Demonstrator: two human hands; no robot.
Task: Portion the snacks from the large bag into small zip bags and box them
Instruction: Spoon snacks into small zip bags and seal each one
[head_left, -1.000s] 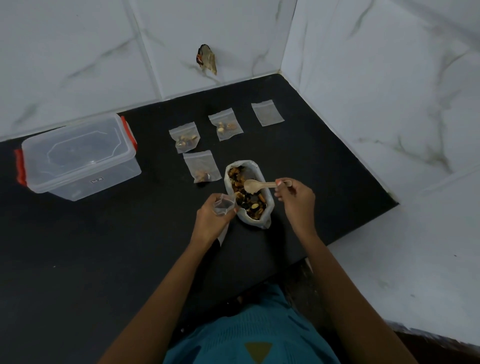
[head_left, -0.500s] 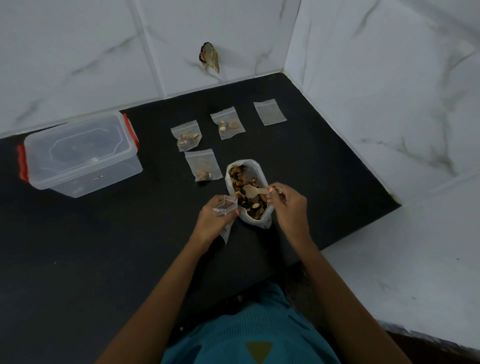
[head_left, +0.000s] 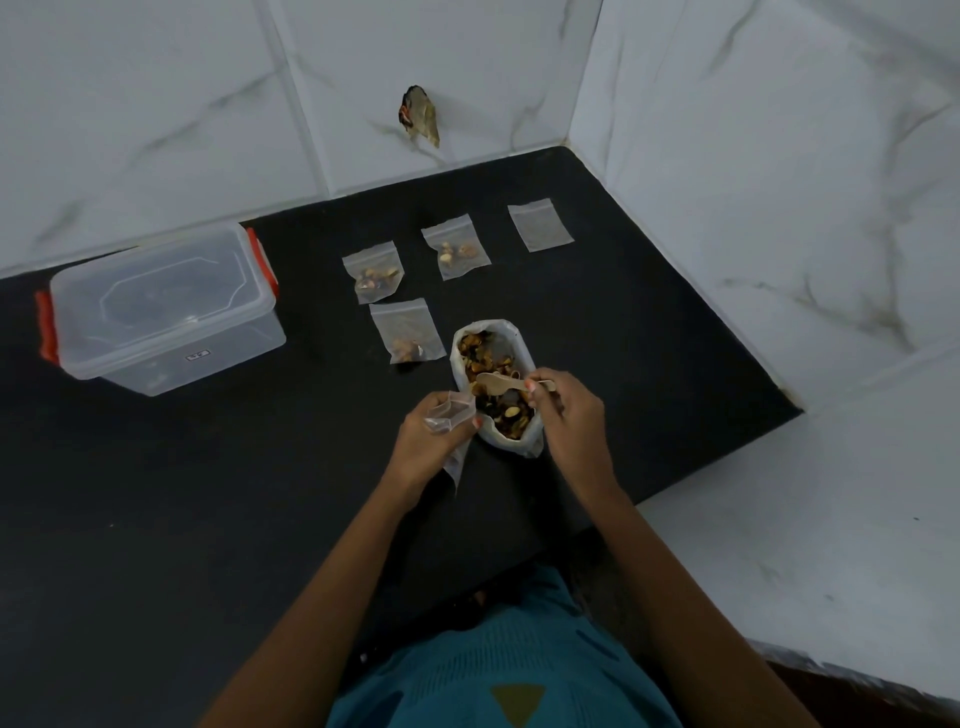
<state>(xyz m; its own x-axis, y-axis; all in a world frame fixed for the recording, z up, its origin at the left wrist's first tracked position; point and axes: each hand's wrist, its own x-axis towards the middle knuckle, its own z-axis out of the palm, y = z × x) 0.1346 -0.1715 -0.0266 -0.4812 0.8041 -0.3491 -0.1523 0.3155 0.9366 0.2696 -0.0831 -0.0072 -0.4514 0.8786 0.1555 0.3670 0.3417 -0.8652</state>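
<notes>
Left hand (head_left: 423, 444) pinches a small zip bag (head_left: 449, 410), right hand (head_left: 569, 415) grips the spoon (head_left: 493, 383); box (head_left: 161, 312) label (head_left: 198, 355) unreadable.

Your black counter (head_left: 208, 519) carries the large bag (head_left: 506, 325) of mixed snacks, its mouth open upward. Just beside the large bag's far left corner the first filled zip bag (head_left: 408, 331) lies flat. Farther back from the large bag lie the second filled zip bag (head_left: 373, 271), off to the left, the third filled zip bag (head_left: 456, 247), almost straight behind, and the empty zip bag (head_left: 541, 224), behind and slightly right. Well apart to the large bag's left you have the clear box (head_left: 161, 306), lid on, with red latches at both ends.
</notes>
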